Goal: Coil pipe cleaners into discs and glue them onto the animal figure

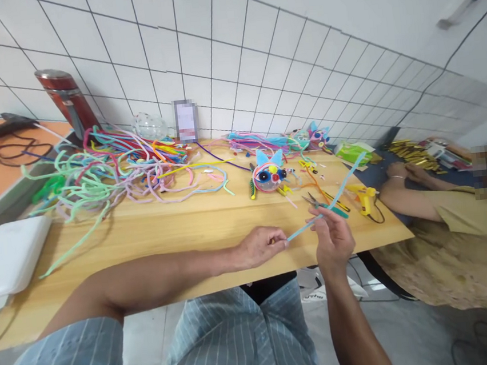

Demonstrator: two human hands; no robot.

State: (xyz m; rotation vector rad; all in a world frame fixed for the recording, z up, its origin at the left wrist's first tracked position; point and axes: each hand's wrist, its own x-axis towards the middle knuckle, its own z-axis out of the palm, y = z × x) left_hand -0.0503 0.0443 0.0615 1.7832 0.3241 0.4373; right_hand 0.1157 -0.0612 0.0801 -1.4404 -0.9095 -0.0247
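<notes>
A light blue pipe cleaner runs slantwise between my hands above the table's front edge. My left hand pinches its lower end between thumb and fingertips. Farther along, my right hand has the same pipe cleaner between thumb and fingers, and its far end sticks up to the right. Beyond my hands sits a round craft animal head with blue ears, dark eyes and a red nose. Green-handled pliers lie just behind my right hand.
A tangle of coloured pipe cleaners covers the back left, near a red thermos. A white power bank lies at left. At right are a yellow glue gun and a seated person's arm. A phone leans on the wall.
</notes>
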